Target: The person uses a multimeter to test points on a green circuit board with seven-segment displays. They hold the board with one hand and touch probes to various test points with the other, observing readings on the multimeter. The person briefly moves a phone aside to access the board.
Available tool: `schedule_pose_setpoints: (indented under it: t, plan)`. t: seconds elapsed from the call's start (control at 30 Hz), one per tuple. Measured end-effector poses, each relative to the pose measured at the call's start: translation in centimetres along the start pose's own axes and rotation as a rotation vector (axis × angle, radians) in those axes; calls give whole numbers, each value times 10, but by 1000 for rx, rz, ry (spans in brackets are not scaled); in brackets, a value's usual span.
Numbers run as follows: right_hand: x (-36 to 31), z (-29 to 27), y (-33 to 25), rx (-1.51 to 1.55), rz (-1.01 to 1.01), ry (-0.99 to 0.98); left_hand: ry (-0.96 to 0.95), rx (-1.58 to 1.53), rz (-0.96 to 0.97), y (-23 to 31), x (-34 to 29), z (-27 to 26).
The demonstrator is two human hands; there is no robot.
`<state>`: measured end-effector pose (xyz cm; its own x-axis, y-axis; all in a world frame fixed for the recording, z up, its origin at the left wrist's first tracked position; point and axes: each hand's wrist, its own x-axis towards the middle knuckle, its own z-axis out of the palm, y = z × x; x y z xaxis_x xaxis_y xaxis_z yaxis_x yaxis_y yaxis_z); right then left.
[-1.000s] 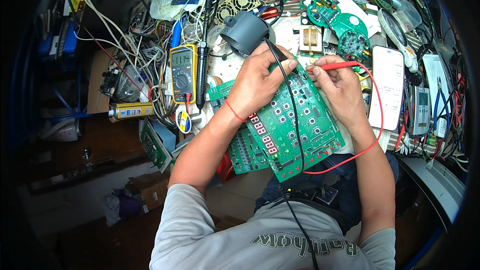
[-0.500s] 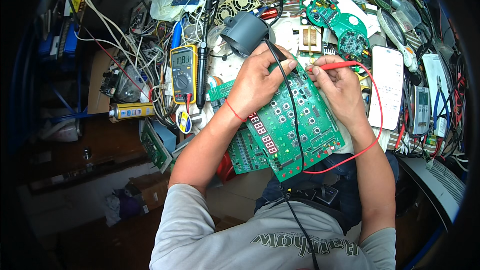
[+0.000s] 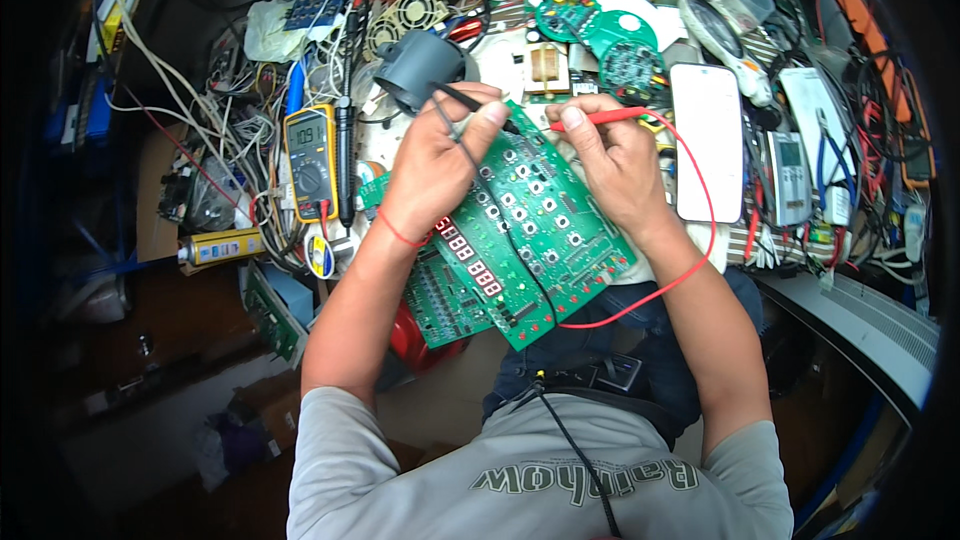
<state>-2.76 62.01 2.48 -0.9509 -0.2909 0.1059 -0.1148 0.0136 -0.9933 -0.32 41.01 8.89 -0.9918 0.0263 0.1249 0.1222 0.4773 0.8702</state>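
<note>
Green board (image 3: 535,230) at frame centre, measuring begun, I judge, but unfinished: my hands are apart, left hand (image 3: 432,165) pinching the black probe (image 3: 456,97), right hand (image 3: 622,168) the red probe (image 3: 605,116), meter (image 3: 311,162) upper left showing a reading, tip contact unclear.

Green circuit board (image 3: 535,225): face up, turned askew, overhanging near edge of bench (image 3: 497,68). Push buttons (image 3: 549,205) across middle, red digit displays (image 3: 470,258) along left edge. Black probe (image 3: 457,96): slanted by board's far corner, tip hidden, black lead (image 3: 523,258) draped down board face. Red probe (image 3: 605,117): nearly level, tip by board's right edge near far corner, contact unclear, red lead (image 3: 711,202) looping right.
</note>
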Motion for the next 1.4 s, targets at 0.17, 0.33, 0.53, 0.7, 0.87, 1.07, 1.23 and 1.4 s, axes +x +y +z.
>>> schedule_pose_setpoints:
  t: [0.17, 0.33, 0.53, 0.7, 0.87, 1.07, 1.23, 1.4]
  plan:
    - [-6, -5, -23, 29, -377, 150, 52, -44, 153, 29, -19, -13]
    - [-41, -28, -55, -89, -655, 180, 143, -112, 385, 60, -62, -27]
    - [-116, -45, -115, -261, -620, 85, 277, -257, 520, 91, -140, -29]
    - [-155, -38, -159, -509, -798, -95, 11, -146, 437, 119, -192, -16]
    - [-193, -15, -176, -455, -839, -264, -324, -79, 406, 138, -206, 18]
    - [-226, -50, -163, -555, -763, -185, -478, 212, 520, 135, -186, 31]
    - [-268, -107, -134, -687, -413, 39, -195, 23, 77, 86, -107, -11]
    - [-310, -131, -103, -735, 81, 40, 33, 404, -66, 28, -7, -32]
